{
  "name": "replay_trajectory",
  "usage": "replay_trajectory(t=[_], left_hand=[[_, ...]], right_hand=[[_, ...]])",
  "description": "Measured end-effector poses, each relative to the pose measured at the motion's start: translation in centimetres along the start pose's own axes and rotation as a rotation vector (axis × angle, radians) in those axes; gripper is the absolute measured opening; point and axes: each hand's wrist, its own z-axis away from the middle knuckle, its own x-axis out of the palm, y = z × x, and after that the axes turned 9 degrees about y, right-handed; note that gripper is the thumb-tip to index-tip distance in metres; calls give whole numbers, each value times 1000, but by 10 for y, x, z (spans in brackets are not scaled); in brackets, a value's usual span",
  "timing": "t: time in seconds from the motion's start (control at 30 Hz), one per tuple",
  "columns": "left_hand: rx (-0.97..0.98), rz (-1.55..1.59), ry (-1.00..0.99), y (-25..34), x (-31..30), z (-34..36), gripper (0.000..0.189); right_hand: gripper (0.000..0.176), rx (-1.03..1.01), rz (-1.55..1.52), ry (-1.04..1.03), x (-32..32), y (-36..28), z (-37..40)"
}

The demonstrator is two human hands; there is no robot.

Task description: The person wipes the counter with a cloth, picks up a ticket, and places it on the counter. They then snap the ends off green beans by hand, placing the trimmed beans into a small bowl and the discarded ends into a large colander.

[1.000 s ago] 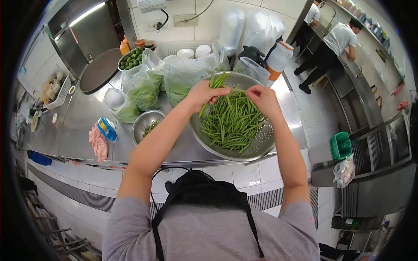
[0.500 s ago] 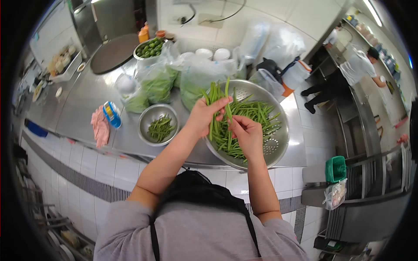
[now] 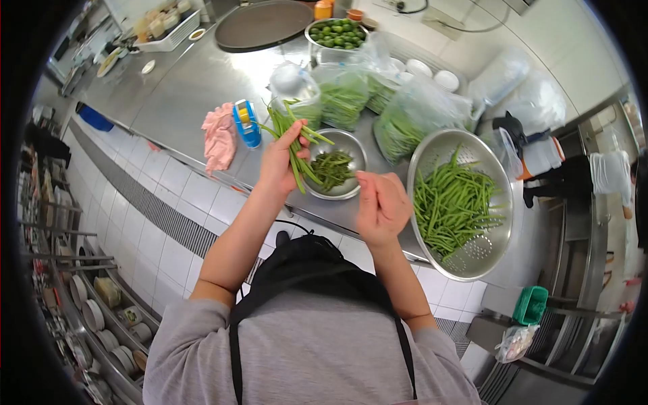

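Observation:
A bunch of green beans (image 3: 295,156) is gripped in my left hand (image 3: 280,162), just left of a small steel bowl (image 3: 361,154). Dark green trimmings (image 3: 329,170) lie in that bowl. My right hand (image 3: 383,206) is closed at the bowl's right side, thumb and forefinger pinched together; whatever is between them is too small to make out. On the right, a large perforated steel colander (image 3: 496,253) holds a heap of green beans (image 3: 453,202).
Behind the bowl stand plastic bags of greens (image 3: 341,101) and a bowl of green limes (image 3: 337,34). A pink cloth (image 3: 219,138) and a blue can (image 3: 247,125) are at the left. Another person (image 3: 570,177) stands at the far right.
My hands have parted and moved from over the colander to beside the small bowl, the left one still holding beans. The view has swung left.

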Motion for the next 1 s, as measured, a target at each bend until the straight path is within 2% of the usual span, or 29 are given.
replay_trajectory(t=[0.07,0.17,0.33,0.4,0.43,0.5,0.57,0.6,0.63,0.67,0.73,0.8,0.87,1.0], left_hand=[[182,-210,86,21,-15,-9,19],[196,-351,105,36,-22,-12,17],[153,-468,73,39,-25,-20,15],[103,-474,15,40,-28,-24,16],[83,-485,-1,41,-28,-24,16],[58,-491,-27,43,-29,-27,17],[-52,-423,-27,46,-34,-29,15],[-54,-419,-29,46,-38,-31,15],[-143,-339,-37,44,-41,-33,14],[-230,-258,-49,43,-43,-37,13],[-201,-309,-19,53,-45,-42,14],[-216,-438,-60,66,-44,-43,16],[-228,-518,-128,78,-40,-33,16],[-190,-787,-274,90,-41,-32,15]], right_hand=[[7,31,24,-31,15,4,-1],[8,359,228,-364,36,42,18],[16,438,165,-316,63,26,17],[14,121,405,-432,76,18,15],[11,47,475,-472,80,22,20],[9,70,480,-472,84,21,25],[8,87,467,-483,91,16,30],[6,-18,398,-362,97,12,34],[5,-123,327,-240,101,8,36],[5,-129,331,-240,102,0,38],[7,-110,286,-146,103,-15,39],[10,-92,319,-142,97,8,43],[14,165,814,-436,92,29,47],[13,199,714,-316,92,34,32]])
